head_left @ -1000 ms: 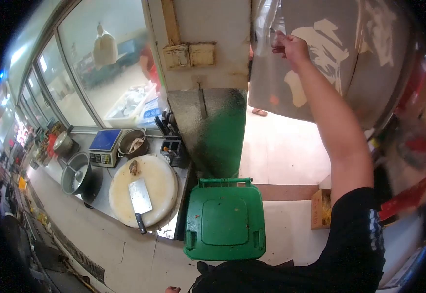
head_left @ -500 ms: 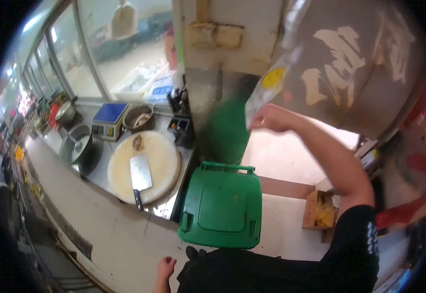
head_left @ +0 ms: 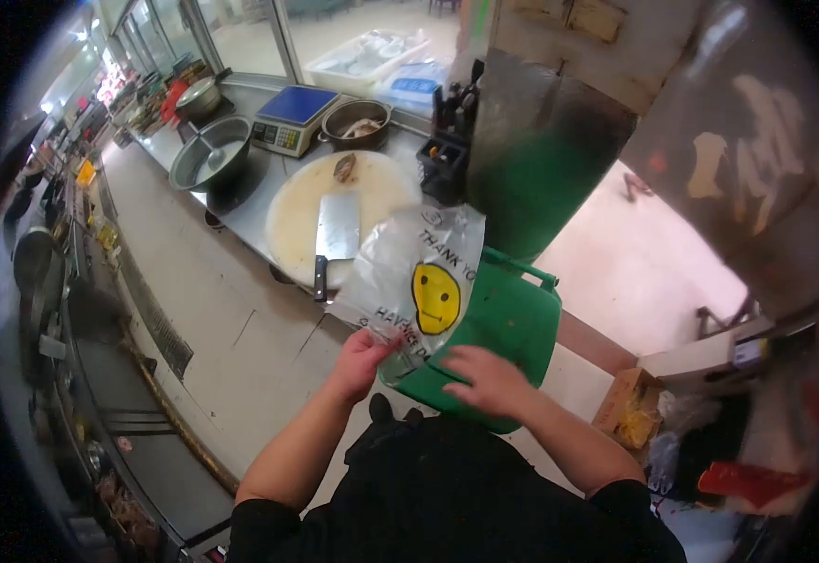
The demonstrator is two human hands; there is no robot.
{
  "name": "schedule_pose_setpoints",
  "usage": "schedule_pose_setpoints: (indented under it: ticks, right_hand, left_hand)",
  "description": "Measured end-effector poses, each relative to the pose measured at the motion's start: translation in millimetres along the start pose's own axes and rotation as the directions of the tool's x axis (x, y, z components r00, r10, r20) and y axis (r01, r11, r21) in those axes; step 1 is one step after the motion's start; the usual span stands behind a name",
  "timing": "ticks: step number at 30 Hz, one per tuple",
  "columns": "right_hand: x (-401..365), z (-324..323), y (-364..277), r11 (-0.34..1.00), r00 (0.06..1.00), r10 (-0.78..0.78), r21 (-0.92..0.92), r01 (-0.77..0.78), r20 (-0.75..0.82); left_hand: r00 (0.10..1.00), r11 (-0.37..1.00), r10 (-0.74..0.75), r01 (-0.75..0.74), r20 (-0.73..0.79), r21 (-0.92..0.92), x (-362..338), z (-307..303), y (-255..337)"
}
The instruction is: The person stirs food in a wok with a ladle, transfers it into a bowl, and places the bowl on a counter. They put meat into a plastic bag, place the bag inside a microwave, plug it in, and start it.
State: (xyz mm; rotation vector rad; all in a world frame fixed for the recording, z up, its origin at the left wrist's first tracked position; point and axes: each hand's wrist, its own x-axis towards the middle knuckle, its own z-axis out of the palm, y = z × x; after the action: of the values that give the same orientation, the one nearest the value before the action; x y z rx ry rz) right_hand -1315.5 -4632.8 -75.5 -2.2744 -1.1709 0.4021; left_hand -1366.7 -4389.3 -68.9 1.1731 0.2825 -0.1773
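Observation:
A white plastic bag (head_left: pixel 400 272) with a yellow smiley face and black lettering hangs flat in front of me, over the edge of the round cutting board and the green bin. My left hand (head_left: pixel 364 361) pinches its lower corner between thumb and fingers. Just right of the bag's lower edge is my right hand (head_left: pixel 486 380), slightly blurred, its fingers stretched out above the lid of the green bin (head_left: pixel 512 324). Behind the bag, a cleaver (head_left: pixel 337 230) lies on the cutting board (head_left: pixel 292 202), near a small brown piece of food (head_left: pixel 344 169).
The steel counter carries a blue-topped scale (head_left: pixel 295 117), a pot (head_left: pixel 357 124), a large basin with a ladle (head_left: pixel 210 155) and a black knife holder (head_left: pixel 445 164). A cardboard box (head_left: pixel 630 408) stands on the floor at right. Stove equipment (head_left: pixel 137 403) lines the left side.
My right hand has come down from the upper right, bringing the plastic bag over the bin. My left hand has risen and taken the bag's corner. The view has turned right.

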Motion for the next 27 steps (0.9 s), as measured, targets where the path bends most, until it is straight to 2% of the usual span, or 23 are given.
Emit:
schedule_pose_setpoints:
  ticks: [1, 2, 3, 4, 5, 6, 7, 8, 9, 10, 11, 12, 13, 14, 15, 17, 18, 20, 21, 22, 23, 25, 27]
  right_hand:
    - [-7, -6, 11, 0.984, 0.985, 0.163, 0.081, -0.158, -0.05]
    - [-10, -11, 21, 0.937, 0.942, 0.325, 0.166, -0.308, -0.085]
    - [-10, -16, 29, 0.937, 0.944, 0.322, 0.166, -0.307, -0.072]
    - [-7, -21, 38, 0.875, 0.907, 0.408, 0.328, -0.356, -0.107]
    - [-2, -21, 43, 0.787, 0.859, 0.497, 0.482, -0.385, -0.124]
    - [7, -15, 46, 0.785, 0.863, 0.493, 0.482, -0.388, -0.108]
    - [20, -5, 48, 0.851, 0.882, 0.411, 0.443, -0.281, -0.231]
    - [34, 6, 50, 0.905, 0.884, 0.315, 0.391, -0.17, -0.345]
    - [48, 17, 52, 0.903, 0.895, 0.307, 0.395, -0.166, -0.325]
    - [65, 29, 54, 0.852, 0.921, 0.326, 0.489, -0.188, -0.215]
    - [78, 39, 53, 0.79, 0.939, 0.331, 0.573, -0.219, -0.098]
    - [89, 47, 51, 0.789, 0.948, 0.309, 0.576, -0.215, -0.07]
    - [100, 55, 47, 0.545, 0.939, 0.322, 0.786, -0.291, 0.124]
    - [109, 66, 40, 0.243, 0.907, 0.274, 0.889, -0.388, 0.321]
    - [115, 76, 31, 0.245, 0.904, 0.242, 0.879, -0.409, 0.353]
    - [127, 96, 8, 0.454, 0.934, 0.256, 0.822, -0.343, 0.248]
    - [134, 106, -7, 0.455, 0.934, 0.23, 0.818, -0.352, 0.274]
    - [150, 122, -38, 0.575, 0.968, 0.243, 0.794, -0.197, 0.064]
    - [160, 131, -46, 0.579, 0.971, 0.225, 0.791, -0.196, 0.075]
    - [171, 142, -54, 0.452, 0.952, 0.074, 0.841, -0.298, 0.297]
    - [182, 151, -61, 0.333, 0.872, -0.105, 0.843, -0.422, 0.478]
    - [193, 162, -88, 0.31, 0.837, -0.137, 0.826, -0.471, 0.529]
    - [208, 178, -110, 0.273, 0.763, -0.122, 0.761, -0.589, 0.634]
  left_hand:
    - [0.999, 0.968, 0.019, -0.008, -0.042, 0.252, -6, -3, 4]
    - [0.998, 0.956, 0.062, -0.056, -0.009, 0.289, -12, -9, 3]
    - [0.998, 0.958, 0.057, -0.049, -0.019, 0.284, -17, -18, 3]
    - [0.997, 0.836, 0.075, -0.083, 0.036, 0.543, -24, -28, 2]
    - [0.993, 0.645, 0.073, -0.12, 0.096, 0.755, -30, -34, 1]
    - [0.999, 0.638, 0.005, 0.027, -0.039, 0.77, -37, -25, 12]
    - [0.998, 0.643, 0.002, 0.041, -0.055, 0.765, -39, -36, 6]
    - [0.994, 0.544, -0.074, 0.108, -0.08, 0.832, -40, -54, -5]
    - [0.982, 0.434, -0.15, 0.171, -0.116, 0.885, -44, -66, -12]
    - [0.997, 0.522, -0.054, 0.071, -0.05, 0.85, -55, -66, -5]
    - [0.995, 0.529, -0.056, 0.099, -0.082, 0.843, -68, -66, -1]
    - [0.989, 0.621, -0.012, 0.122, -0.146, 0.774, -82, -69, 3]
    - [0.975, 0.706, 0.027, 0.137, -0.22, 0.695, -94, -74, 3]
    - [0.95, 0.673, -0.099, 0.282, -0.295, 0.683, -105, -87, 2]
    - [0.937, 0.682, -0.101, 0.31, -0.335, 0.662, -119, -96, 0]
    - [0.95, 0.863, 0.007, 0.153, -0.314, 0.482, -150, -111, -4]
    - [0.938, 0.867, 0.006, 0.168, -0.347, 0.469, -164, -118, -5]
    - [0.89, 0.962, -0.019, 0.14, -0.455, 0.234, -190, -133, -7]
    - [0.867, 0.988, -0.033, 0.103, -0.497, 0.115, -201, -142, -7]
    - [0.861, 0.99, -0.026, 0.094, -0.509, 0.109, -212, -156, -10]
    - [0.838, 0.99, -0.025, 0.098, -0.545, 0.105, -222, -174, -17]
    - [0.816, 0.99, -0.014, 0.09, -0.578, 0.104, -241, -215, -27]
    - [0.716, 0.989, -0.072, 0.142, -0.694, 0.045, -257, -255, -32]
